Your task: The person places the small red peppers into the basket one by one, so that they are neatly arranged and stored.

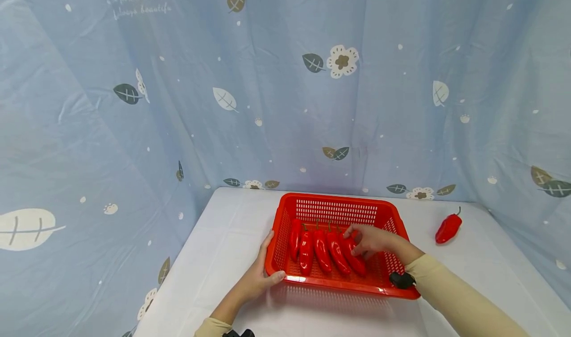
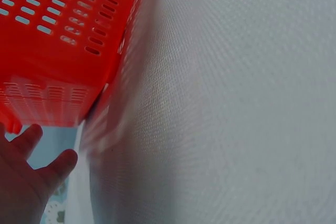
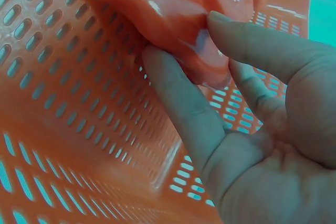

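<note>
Several long red peppers (image 1: 321,250) with green stems lie side by side in a red plastic basket (image 1: 334,196). Inside the basket, my right hand (image 1: 372,239) pinches the rightmost pepper (image 1: 352,258) between thumb and fingers. The right wrist view shows this pepper (image 3: 157,11) up close, with the thumb on one side and a finger on the other. My left hand (image 1: 257,276) is at the basket's front left corner, fingers straight along the outside and thumb by the front rim. In the left wrist view, thumb and finger of that hand (image 2: 21,182) are spread apart.
Another red pepper (image 1: 448,228) lies on the white tabletop (image 1: 223,238), to the right of the basket. A blue patterned curtain (image 1: 276,104) hangs behind the table and along its sides.
</note>
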`<action>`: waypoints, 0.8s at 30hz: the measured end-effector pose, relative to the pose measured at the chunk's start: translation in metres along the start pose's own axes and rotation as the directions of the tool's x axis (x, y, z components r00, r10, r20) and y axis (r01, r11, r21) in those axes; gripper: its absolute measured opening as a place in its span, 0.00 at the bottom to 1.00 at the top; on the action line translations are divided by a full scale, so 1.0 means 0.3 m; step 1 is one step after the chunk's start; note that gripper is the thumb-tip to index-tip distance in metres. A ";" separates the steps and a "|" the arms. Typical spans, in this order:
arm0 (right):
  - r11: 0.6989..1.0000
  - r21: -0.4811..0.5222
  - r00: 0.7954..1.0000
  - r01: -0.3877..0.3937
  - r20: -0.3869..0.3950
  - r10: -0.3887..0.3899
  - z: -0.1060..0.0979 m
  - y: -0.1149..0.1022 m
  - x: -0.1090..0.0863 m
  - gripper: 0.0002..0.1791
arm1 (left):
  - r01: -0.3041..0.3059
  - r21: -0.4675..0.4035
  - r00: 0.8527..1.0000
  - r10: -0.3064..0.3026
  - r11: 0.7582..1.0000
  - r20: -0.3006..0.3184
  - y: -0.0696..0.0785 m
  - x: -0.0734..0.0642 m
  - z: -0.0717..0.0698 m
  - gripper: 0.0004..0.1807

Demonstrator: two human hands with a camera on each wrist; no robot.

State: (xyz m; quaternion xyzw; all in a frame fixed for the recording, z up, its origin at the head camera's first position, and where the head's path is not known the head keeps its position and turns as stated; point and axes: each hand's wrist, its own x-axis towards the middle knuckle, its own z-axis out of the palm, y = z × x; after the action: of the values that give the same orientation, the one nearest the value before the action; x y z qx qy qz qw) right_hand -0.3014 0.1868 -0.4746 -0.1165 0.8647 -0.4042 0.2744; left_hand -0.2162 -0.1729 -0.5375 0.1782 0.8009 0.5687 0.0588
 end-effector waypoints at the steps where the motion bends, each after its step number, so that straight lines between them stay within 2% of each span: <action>1: 1.000 0.009 1.000 -0.002 0.004 0.002 0.001 0.001 -0.001 0.25 | 0.000 -0.001 1.000 0.000 1.000 0.001 0.000 -0.001 0.001 0.58; 15: 0.998 0.068 1.000 -0.008 0.022 0.007 -0.015 0.007 -0.010 0.26 | 0.010 -0.007 1.000 -0.010 1.000 0.010 0.004 -0.004 0.002 0.57; 24: 0.999 0.027 0.999 0.042 -0.012 -0.041 -0.029 -0.004 -0.026 0.24 | 0.000 -0.024 1.000 0.000 1.000 0.001 0.005 -0.003 0.001 0.57</action>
State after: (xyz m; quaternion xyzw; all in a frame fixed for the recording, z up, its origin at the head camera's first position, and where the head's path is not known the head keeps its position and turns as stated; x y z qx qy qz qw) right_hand -0.3000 0.1949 -0.4660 -0.1283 0.8581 -0.4223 0.2626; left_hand -0.2149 -0.1725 -0.5363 0.1777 0.7940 0.5780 0.0615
